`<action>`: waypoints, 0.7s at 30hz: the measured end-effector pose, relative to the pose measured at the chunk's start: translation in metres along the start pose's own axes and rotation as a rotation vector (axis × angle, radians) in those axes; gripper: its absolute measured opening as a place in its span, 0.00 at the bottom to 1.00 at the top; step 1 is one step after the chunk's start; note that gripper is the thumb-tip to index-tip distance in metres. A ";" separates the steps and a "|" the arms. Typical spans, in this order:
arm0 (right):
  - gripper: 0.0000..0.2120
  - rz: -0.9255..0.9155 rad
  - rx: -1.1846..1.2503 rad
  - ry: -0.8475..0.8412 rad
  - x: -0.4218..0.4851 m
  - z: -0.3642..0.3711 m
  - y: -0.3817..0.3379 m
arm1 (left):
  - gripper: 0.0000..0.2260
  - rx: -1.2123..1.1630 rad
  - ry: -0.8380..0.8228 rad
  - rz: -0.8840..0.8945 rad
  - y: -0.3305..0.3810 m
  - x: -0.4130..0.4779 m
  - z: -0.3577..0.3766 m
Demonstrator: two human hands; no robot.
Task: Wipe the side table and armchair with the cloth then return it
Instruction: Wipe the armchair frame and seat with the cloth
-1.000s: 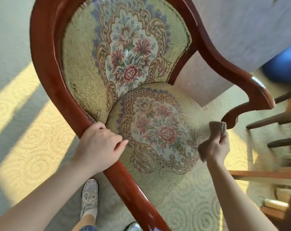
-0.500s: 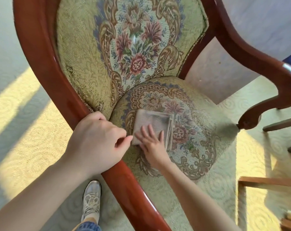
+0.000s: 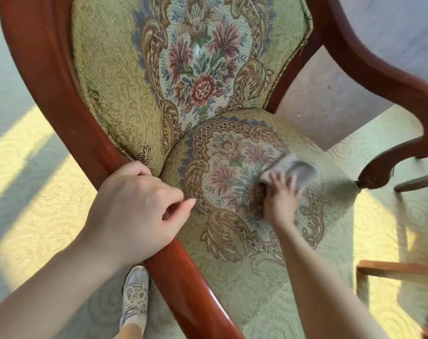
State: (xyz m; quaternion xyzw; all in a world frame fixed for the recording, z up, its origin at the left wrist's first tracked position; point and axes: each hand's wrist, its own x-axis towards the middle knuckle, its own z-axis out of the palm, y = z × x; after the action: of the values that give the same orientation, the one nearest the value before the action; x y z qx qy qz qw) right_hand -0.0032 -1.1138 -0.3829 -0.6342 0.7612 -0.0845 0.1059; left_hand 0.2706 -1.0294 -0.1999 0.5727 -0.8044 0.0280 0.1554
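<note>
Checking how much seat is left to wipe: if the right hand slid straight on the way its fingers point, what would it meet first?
The right hand, flat on the cloth, points up-right across the seat. It likely meets only seat fabric, then the seat's edge; depth is unclear.

No text, label, brand, number or sign could be read anywhere. Only woven floral and scroll patterns were seen on the armchair point(image 3: 232, 148), and nothing legible was found on the shoe point(image 3: 134, 297).
</note>
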 end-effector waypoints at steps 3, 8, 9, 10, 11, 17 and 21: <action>0.24 -0.411 0.022 -0.094 -0.053 0.022 -0.023 | 0.21 0.004 -0.003 0.003 0.000 0.000 -0.001; 0.31 -0.819 -0.121 -0.303 -0.091 0.001 0.044 | 0.21 0.008 -0.004 0.011 -0.001 -0.001 0.001; 0.32 -0.780 -0.162 -0.296 -0.082 -0.008 0.061 | 0.21 0.007 -0.001 0.015 -0.001 -0.001 0.002; 0.32 -0.682 -0.184 -0.264 -0.071 -0.015 0.074 | 0.21 0.006 0.001 0.016 -0.002 -0.001 0.002; 0.32 -0.533 -0.190 -0.229 -0.057 -0.020 0.083 | 0.21 0.005 0.002 0.016 -0.002 -0.001 0.002; 0.26 0.043 -0.093 -0.115 -0.015 -0.008 0.032 | 0.20 -0.006 0.023 0.038 -0.003 -0.001 0.004; 0.25 -0.399 -0.040 -0.157 -0.069 0.012 -0.007 | 0.20 -0.016 0.026 0.037 -0.003 0.000 0.004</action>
State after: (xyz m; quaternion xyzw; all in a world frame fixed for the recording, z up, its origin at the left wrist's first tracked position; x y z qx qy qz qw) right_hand 0.0183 -1.0467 -0.3891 -0.7790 0.6115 -0.0390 0.1332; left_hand 0.2729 -1.0309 -0.2039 0.5561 -0.8130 0.0317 0.1698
